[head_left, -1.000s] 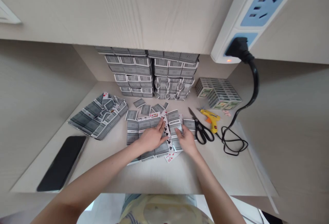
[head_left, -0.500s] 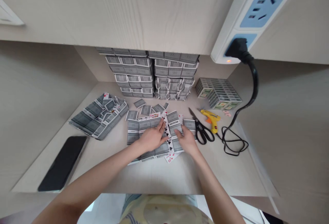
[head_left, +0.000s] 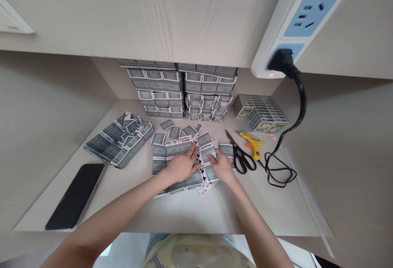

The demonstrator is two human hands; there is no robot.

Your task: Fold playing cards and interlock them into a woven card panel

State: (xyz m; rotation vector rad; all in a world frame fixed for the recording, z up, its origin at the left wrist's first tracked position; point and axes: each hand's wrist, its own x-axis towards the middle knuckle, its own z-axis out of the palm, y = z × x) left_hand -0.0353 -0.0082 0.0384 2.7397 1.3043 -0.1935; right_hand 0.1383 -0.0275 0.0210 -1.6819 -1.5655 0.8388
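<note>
On the desk lies a flat sheet of joined playing cards (head_left: 159,150), mostly showing grey patterned backs. My left hand (head_left: 181,166) rests flat on it, fingers stretched beside a strip of face-up club cards (head_left: 202,173). My right hand (head_left: 221,165) grips the right edge of the narrow card panel (head_left: 205,140), thumb on top; its other fingertips are partly hidden. Face-up red cards (head_left: 205,189) poke out beneath the near edge. Loose cards (head_left: 174,132) lie beyond the sheet, and one card (head_left: 226,150) sits right of my right hand.
Black scissors (head_left: 242,159) and a yellow glue gun (head_left: 251,141) lie at the right with a black cable (head_left: 281,173). A card-made tray (head_left: 119,141) and a phone (head_left: 75,196) are at the left. Stacked card blocks (head_left: 208,83) and boxed decks (head_left: 260,112) stand behind. A power strip (head_left: 313,14) hangs above.
The far end of the narrow card panel has shifted slightly left under my right hand, which has also moved a little left. My left hand has stayed in place.
</note>
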